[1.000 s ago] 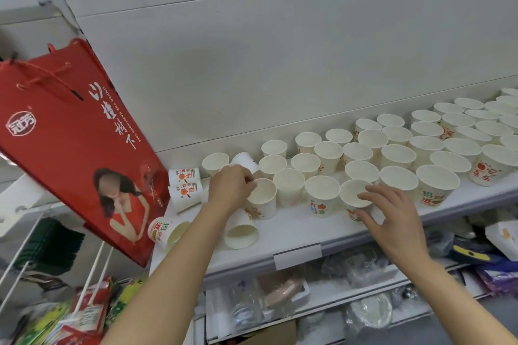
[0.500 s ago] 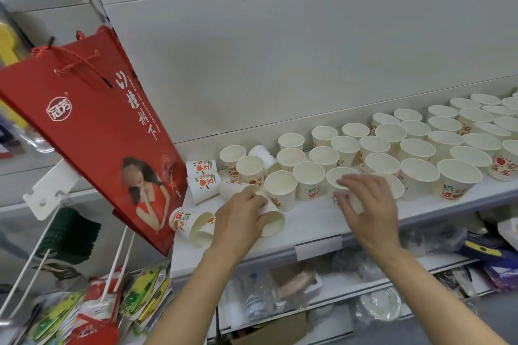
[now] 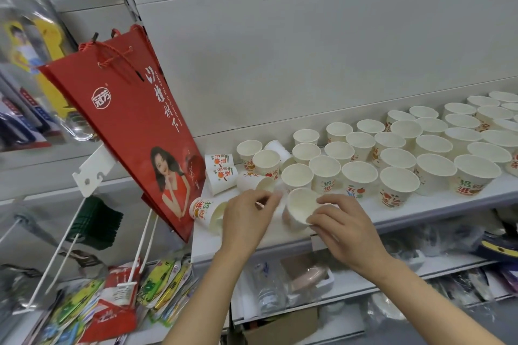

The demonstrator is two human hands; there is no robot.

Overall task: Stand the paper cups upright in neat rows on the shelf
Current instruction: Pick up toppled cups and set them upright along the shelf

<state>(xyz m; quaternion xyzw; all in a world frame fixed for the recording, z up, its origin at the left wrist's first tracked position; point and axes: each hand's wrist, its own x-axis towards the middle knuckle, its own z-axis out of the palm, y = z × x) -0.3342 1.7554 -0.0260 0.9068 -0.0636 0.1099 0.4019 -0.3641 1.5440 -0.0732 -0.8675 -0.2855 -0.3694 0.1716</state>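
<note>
Several white paper cups with red and green print stand upright in rows along the white shelf. At the left end some lie on their sides: one tipped cup by the red bag, a pair behind it, and another near the rows. My right hand holds the rim of a tilted cup at the shelf's front. My left hand hovers just left of that cup, fingers loosely curled, covering part of the shelf.
A red paper gift bag hangs at the shelf's left end, close to the tipped cups. White peg hooks and packaged goods sit lower left. A lower shelf holds plastic-wrapped items.
My right hand has moved left from the upright cups and taken the tipped cup by its rim. My left hand has let go of that cup. The view has shifted left.
</note>
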